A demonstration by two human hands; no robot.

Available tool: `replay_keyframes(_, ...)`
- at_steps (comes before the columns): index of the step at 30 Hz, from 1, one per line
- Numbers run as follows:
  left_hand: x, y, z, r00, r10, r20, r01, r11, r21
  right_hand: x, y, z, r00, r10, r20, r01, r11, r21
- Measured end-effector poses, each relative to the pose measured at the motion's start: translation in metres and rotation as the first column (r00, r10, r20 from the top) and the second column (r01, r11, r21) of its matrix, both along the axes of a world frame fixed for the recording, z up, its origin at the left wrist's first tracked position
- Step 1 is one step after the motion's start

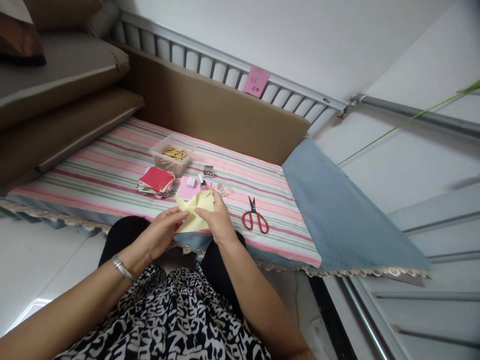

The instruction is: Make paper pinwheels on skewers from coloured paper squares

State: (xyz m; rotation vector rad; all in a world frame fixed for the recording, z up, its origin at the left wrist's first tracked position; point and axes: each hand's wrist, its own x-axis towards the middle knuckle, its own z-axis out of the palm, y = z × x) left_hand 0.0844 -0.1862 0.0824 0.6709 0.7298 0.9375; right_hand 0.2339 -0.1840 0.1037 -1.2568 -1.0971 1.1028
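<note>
A sheet of pale yellow paper point(195, 212), creased and with its upper left part curling up, is held between both hands above the near edge of the striped cloth. My left hand point(167, 224) pinches its left side between thumb and fingers. On the right side, my right hand point(217, 217) grips it with the thumb on top and the fingers behind. Just beyond the paper lies a pink sheet point(184, 187) with small items on it, partly hidden. To the left sits a stack of coloured paper pieces point(156, 181), a red one on top.
Red-handled scissors point(255, 220) lie to the right on the striped cloth point(277, 200). A clear plastic box point(172, 155) of thin wooden sticks stands farther back, near a small metallic box point(208, 171). Cushions point(60, 80) are piled at the left; a brown board point(217, 110) lines the back.
</note>
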Motion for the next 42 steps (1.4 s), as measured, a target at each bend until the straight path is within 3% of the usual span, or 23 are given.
replay_keyframes(7, 0.014, 0.003, 0.005, 0.995, 0.092, -0.040, -0.094, 0.995, -0.036, -0.011, 0.001, -0.009, 0.995, -0.069, 0.069, 0.068, 0.998, 0.020)
replay_keyframes(12, 0.007, 0.006, 0.010, 0.982, 0.141, -0.124, -0.147, 0.988, -0.041, -0.005, -0.006, -0.014, 0.998, 0.023, 0.060, -0.021, 0.999, -0.025)
replay_keyframes(14, 0.001, 0.009, 0.013, 0.977, 0.143, -0.157, -0.151, 0.988, -0.044, 0.004, -0.015, -0.016, 0.986, 0.008, 0.167, -0.018, 0.998, 0.061)
replay_keyframes(17, -0.007, 0.013, 0.017, 0.973, 0.134, -0.189, -0.145, 0.988, -0.046, 0.020, -0.035, -0.018, 0.879, -0.140, 0.455, -0.032, 0.936, 0.350)
replay_keyframes(19, -0.010, 0.014, 0.019, 0.973, 0.128, -0.192, -0.141, 0.989, -0.055, 0.027, -0.048, -0.020, 0.768, -0.211, 0.605, -0.131, 0.872, 0.471)
replay_keyframes(23, -0.006, 0.014, 0.019, 0.974, 0.105, -0.201, -0.122, 0.990, -0.073, 0.026, -0.060, -0.023, 0.567, -0.252, 0.784, -0.304, 0.821, 0.484)
replay_keyframes(26, -0.003, 0.013, 0.019, 0.972, 0.087, -0.218, -0.102, 0.993, -0.058, 0.020, -0.056, -0.025, 0.491, -0.300, 0.818, -0.336, 0.801, 0.496)
replay_keyframes(30, -0.002, 0.012, 0.022, 0.963, 0.112, -0.246, -0.131, 0.990, -0.060, 0.017, -0.051, -0.026, 0.511, -0.337, 0.791, -0.321, 0.779, 0.539)
replay_keyframes(35, -0.002, 0.012, 0.019, 0.939, 0.138, -0.316, -0.153, 0.988, -0.024, 0.018, -0.052, -0.022, 0.570, -0.296, 0.766, -0.313, 0.784, 0.536)
replay_keyframes(42, 0.004, 0.010, 0.010, 0.925, 0.139, -0.353, -0.133, 0.990, 0.041, 0.014, -0.053, -0.010, 0.661, -0.167, 0.731, -0.173, 0.914, 0.366)
